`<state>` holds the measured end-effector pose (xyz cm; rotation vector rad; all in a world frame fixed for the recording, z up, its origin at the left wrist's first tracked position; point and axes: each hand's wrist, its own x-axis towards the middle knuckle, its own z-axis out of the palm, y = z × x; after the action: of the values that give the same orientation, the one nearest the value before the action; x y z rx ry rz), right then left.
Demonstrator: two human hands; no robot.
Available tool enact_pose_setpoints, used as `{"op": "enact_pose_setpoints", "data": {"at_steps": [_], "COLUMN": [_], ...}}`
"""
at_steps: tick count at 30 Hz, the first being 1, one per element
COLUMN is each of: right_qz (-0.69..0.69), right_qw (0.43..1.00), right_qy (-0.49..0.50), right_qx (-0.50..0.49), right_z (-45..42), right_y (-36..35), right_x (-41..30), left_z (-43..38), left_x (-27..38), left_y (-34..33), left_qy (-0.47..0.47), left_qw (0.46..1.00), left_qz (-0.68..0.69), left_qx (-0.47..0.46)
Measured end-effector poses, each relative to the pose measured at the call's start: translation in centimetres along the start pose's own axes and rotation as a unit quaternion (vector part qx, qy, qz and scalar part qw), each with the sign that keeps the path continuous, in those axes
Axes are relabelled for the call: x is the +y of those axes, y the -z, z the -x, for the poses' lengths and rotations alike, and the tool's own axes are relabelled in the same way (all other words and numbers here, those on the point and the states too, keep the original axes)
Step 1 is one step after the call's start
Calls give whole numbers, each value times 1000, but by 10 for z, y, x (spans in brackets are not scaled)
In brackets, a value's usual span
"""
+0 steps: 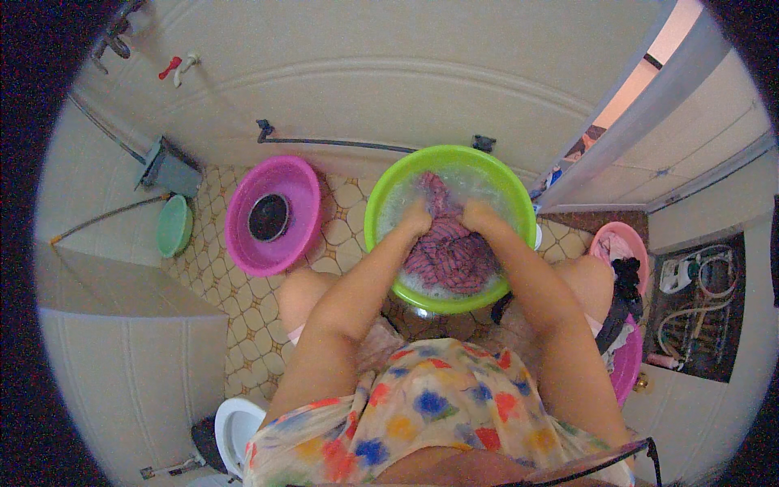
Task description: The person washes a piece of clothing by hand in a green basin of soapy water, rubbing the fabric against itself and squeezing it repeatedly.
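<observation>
A green plastic basin [372, 228] stands before me, filled with soapy water [392, 195]. In it lies a wet striped cloth [453, 259] in pinkish red and dark tones, bunched up and partly raised above the suds. My left hand [418, 217] grips the cloth from one side. On the other side my right hand [478, 216] grips it too, a short way apart from the left. A narrow gathered length of the cloth runs up between both hands. My fingertips are partly hidden by the cloth and foam.
Left of the green basin, a pink basin [304, 182] holds a dark round bowl [268, 217]. Farther left are a small green basin [174, 226] and a grey bucket [173, 173]. Clothes [621, 304] fill basins at right. A pipe [341, 143] runs along the wall; a toilet [234, 429] stands lower left.
</observation>
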<state>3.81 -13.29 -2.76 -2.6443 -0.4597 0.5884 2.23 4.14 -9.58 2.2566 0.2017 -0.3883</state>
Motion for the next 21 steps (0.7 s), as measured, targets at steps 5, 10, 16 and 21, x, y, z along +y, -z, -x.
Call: {"op": "enact_pose_setpoints", "data": {"at_steps": [5,10,16,21], "right_qz": [-134,-330,-180,-117], "right_qw": [974,913,913,933], "right_qy": [-122,111,276,212], "right_qx": [136,212,242,267], "right_z": [-18,41,61,39], "right_y": [-31,7,-2,9], "right_x": [17,-64,-81,-68], "left_z": [0,34,34,55], "left_x": [34,65,62,89], "left_y": [-30,23,30,1], "left_qy": [15,106,20,31], "left_qw": [882,703,795,861], "left_qz": [464,692,603,499], "left_qx": [84,-127,-70,93]}}
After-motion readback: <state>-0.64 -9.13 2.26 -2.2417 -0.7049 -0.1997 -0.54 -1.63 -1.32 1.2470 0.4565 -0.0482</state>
